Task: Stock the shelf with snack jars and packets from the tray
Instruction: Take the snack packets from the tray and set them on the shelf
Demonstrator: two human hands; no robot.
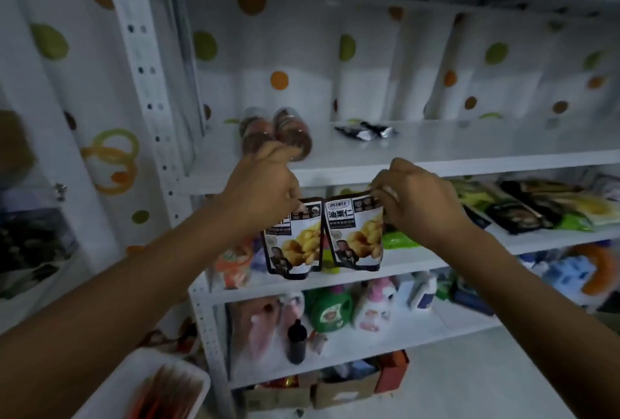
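We observe both hands raised in front of a white metal shelf unit (436, 163), each closed on the top edge of one snack packet. The left hand (265, 183) pinches the upper corner of the left packet (295, 247); the right hand (416, 197) pinches the upper right corner of the right packet (357, 234). The two packets hang side by side, edges touching or nearly so, upright with a slight tilt. Both carry the same black-and-white print with yellow kernels pictured; the right one shows Chinese lettering on its face.

The packets hang in the air just below the front lip of the mostly bare shelf board. On that board we note two clear snack jars (278, 133) with brown contents at the left, partly hidden behind the left hand, and a small dark and silver packet (367, 131) lying flat near the middle.

The board below holds flat packets (523, 210) in green, black and yellow. A lower board carries a green bottle (332, 311) and pink-and-white bottles (372, 308). Cardboard boxes (342, 385) stand on the floor beneath.

At the lower left, a white tray (134, 385) shows orange packets (167, 395) inside, blurred.
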